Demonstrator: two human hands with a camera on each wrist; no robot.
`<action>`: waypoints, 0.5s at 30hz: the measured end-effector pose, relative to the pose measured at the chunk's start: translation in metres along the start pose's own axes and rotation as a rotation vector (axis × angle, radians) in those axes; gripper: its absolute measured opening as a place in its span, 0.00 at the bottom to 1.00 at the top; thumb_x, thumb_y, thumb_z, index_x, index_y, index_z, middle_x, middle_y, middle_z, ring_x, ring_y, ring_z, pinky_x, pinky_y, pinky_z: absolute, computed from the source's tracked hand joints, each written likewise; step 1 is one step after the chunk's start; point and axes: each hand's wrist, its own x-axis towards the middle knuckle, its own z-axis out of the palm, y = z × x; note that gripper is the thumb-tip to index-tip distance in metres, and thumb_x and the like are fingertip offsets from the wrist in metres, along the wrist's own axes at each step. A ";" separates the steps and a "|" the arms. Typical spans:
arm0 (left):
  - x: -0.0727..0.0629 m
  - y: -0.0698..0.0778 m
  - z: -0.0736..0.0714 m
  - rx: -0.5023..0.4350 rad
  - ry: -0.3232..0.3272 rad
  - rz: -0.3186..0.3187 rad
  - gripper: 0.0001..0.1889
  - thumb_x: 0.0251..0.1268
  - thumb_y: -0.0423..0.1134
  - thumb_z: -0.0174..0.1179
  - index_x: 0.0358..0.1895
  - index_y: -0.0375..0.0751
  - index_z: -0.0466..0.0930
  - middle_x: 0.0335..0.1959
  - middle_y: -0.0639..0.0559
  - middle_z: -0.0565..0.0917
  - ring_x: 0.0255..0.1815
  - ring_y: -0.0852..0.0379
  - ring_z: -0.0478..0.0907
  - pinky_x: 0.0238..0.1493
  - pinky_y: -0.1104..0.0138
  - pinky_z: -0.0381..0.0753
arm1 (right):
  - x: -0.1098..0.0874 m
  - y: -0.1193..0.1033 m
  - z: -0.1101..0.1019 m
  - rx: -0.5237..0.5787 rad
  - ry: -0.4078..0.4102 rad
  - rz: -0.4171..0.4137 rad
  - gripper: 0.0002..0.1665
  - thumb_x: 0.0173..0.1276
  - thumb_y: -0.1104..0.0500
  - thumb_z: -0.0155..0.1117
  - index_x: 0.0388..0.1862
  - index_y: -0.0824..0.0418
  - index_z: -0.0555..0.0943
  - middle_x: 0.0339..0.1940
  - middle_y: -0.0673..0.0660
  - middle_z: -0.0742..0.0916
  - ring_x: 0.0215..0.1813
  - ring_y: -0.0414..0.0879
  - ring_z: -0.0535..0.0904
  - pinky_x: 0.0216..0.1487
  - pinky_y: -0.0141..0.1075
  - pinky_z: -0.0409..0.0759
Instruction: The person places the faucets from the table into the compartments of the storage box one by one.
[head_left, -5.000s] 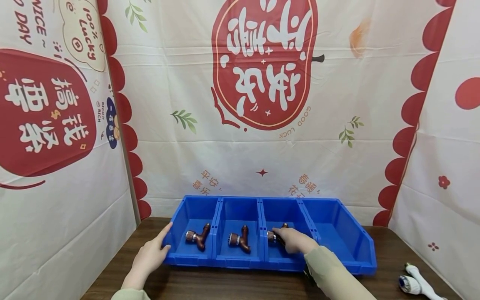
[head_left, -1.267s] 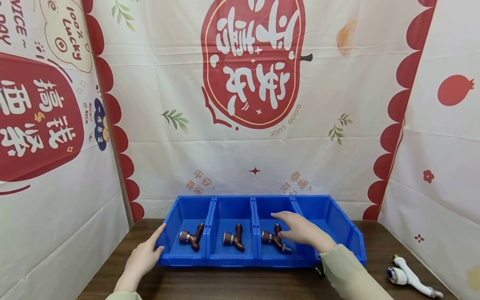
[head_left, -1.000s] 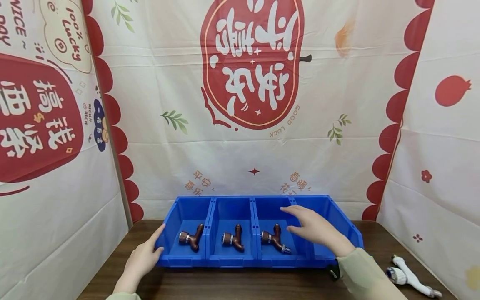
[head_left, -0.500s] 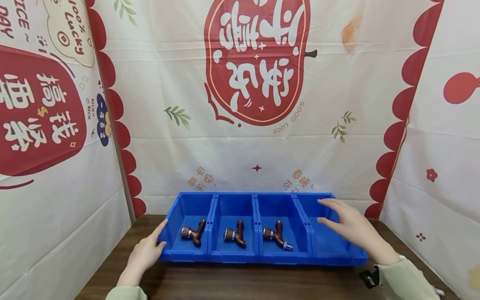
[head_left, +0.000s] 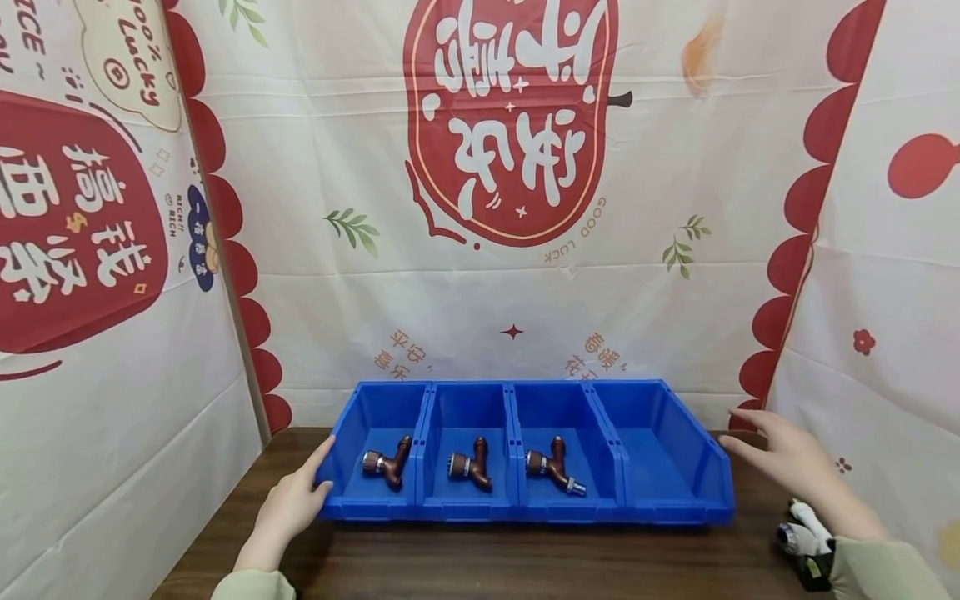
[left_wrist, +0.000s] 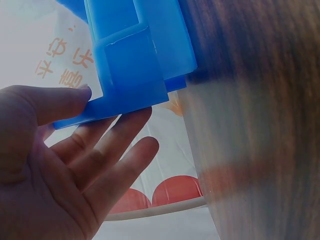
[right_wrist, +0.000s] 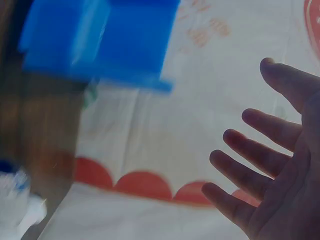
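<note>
A row of blue storage bins (head_left: 480, 510) stands on the table. Its three left compartments each hold one brown tap: the left tap (head_left: 390, 467), the middle tap (head_left: 474, 468) and the right tap (head_left: 557, 467), which has a silver nozzle. My left hand (head_left: 291, 503) holds the left outer wall, thumb and fingers on either side of the edge in the left wrist view; its index finger is partly hidden there. My right hand (head_left: 795, 462) hovers right of the bins, fingers extended and spread, holding nothing. A white tap (head_left: 804, 533) lies below it, partly covered by the forearm.
The fourth compartment (head_left: 660, 467) has nothing visible inside. Brown wooden tabletop (head_left: 480, 562) runs in front of the bins. Printed cloth walls (head_left: 480, 308) close off the back and both sides. A dark strap device (head_left: 813, 573) sits at the right wrist.
My right hand has let go of the right brown tap, drawn out of the third compartment and moved right, past the bin's end. The left hand keeps its place at the left wall.
</note>
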 end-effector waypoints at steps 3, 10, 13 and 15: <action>0.000 0.000 0.000 0.001 -0.002 0.001 0.35 0.66 0.35 0.59 0.75 0.47 0.56 0.56 0.25 0.75 0.48 0.29 0.78 0.42 0.37 0.76 | -0.009 0.021 0.002 -0.005 -0.032 0.027 0.37 0.66 0.48 0.66 0.56 0.80 0.73 0.52 0.81 0.77 0.53 0.76 0.73 0.46 0.66 0.72; 0.000 0.002 0.000 -0.001 -0.002 0.002 0.35 0.66 0.35 0.59 0.75 0.47 0.56 0.57 0.25 0.75 0.49 0.29 0.78 0.42 0.37 0.75 | -0.030 0.057 0.013 -0.079 -0.109 0.092 0.38 0.64 0.44 0.66 0.52 0.80 0.75 0.49 0.83 0.77 0.52 0.78 0.70 0.46 0.67 0.69; 0.001 0.002 0.001 -0.001 -0.003 -0.001 0.35 0.66 0.35 0.59 0.75 0.48 0.56 0.57 0.25 0.75 0.49 0.29 0.78 0.43 0.36 0.75 | -0.038 0.069 0.018 -0.097 -0.161 0.134 0.39 0.65 0.43 0.64 0.51 0.80 0.76 0.47 0.83 0.76 0.50 0.79 0.70 0.44 0.66 0.70; 0.002 0.002 0.001 -0.002 -0.005 -0.002 0.36 0.66 0.35 0.59 0.75 0.47 0.55 0.57 0.25 0.75 0.50 0.29 0.77 0.43 0.36 0.75 | -0.042 0.076 0.021 -0.111 -0.216 0.166 0.40 0.66 0.41 0.63 0.51 0.80 0.76 0.46 0.83 0.77 0.49 0.78 0.72 0.44 0.65 0.71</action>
